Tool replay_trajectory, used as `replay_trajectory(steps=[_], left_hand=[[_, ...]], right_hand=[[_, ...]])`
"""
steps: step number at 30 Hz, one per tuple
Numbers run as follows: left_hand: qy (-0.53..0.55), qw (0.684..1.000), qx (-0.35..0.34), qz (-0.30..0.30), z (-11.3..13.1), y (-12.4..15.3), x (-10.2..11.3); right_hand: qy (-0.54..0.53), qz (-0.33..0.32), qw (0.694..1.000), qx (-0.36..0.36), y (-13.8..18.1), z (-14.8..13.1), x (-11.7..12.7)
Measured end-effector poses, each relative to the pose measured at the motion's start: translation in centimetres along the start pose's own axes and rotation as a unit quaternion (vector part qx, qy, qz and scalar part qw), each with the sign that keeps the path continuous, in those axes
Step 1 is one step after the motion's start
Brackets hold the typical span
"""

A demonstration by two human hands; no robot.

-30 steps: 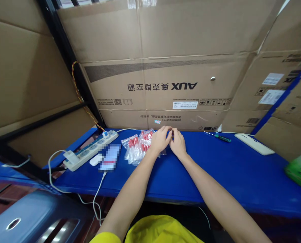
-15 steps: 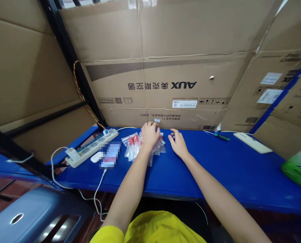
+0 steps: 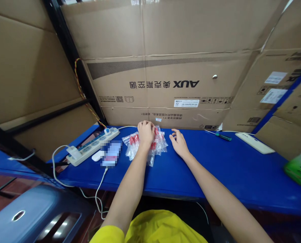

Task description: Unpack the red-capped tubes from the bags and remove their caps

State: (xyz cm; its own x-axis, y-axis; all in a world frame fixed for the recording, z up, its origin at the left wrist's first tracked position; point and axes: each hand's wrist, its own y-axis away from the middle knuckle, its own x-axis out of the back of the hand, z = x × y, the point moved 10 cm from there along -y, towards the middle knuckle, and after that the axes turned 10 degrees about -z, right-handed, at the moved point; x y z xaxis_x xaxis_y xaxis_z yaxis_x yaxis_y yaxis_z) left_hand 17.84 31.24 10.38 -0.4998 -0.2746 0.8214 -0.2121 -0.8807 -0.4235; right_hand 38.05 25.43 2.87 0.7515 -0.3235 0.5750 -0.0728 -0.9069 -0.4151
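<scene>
Several small clear zip-lock bags with red pieces inside (image 3: 133,148) lie in an overlapping pile on the blue tabletop (image 3: 206,168). My left hand (image 3: 145,135) rests over the far middle of this pile, back upward and fingers bent down. Its fingertips are out of sight, so whether it pinches a bag is unclear. Just right of the bags, my right hand (image 3: 179,143) lies on the table with loosely curved fingers apart and nothing held.
Left of the bags are a phone (image 3: 112,153) on a charging cable and a white power strip (image 3: 93,146). At right lie a green-handled screwdriver (image 3: 223,136), a pale flat bar (image 3: 254,142) and a green package (image 3: 299,168). Cardboard (image 3: 165,40) walls the back.
My left hand has shifted slightly left over the pile, uncovering more red pieces on its right side. My right hand stays in place. The view has moved slightly.
</scene>
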Motion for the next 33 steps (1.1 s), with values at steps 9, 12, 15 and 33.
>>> replay_trajectory(steps=[9,12,15,33], left_hand=[[0.042,0.997,-0.057,-0.018,3.1,0.3,-0.9],[0.038,0.998,-0.048,-0.027,3.1,0.3,-1.5],[0.035,0.997,-0.055,-0.03,3.2,0.4,-1.9],[0.029,0.996,-0.065,-0.053,3.6,0.8,-3.5]], right_hand=[[-0.042,-0.023,0.999,0.002,0.1,-0.7,-0.2],[-0.045,-0.047,0.998,-0.001,0.2,-0.9,-0.6],[-0.051,-0.06,0.997,-0.005,0.2,-1.1,-0.8],[-0.061,-0.111,0.992,0.003,0.4,-1.5,-1.5]])
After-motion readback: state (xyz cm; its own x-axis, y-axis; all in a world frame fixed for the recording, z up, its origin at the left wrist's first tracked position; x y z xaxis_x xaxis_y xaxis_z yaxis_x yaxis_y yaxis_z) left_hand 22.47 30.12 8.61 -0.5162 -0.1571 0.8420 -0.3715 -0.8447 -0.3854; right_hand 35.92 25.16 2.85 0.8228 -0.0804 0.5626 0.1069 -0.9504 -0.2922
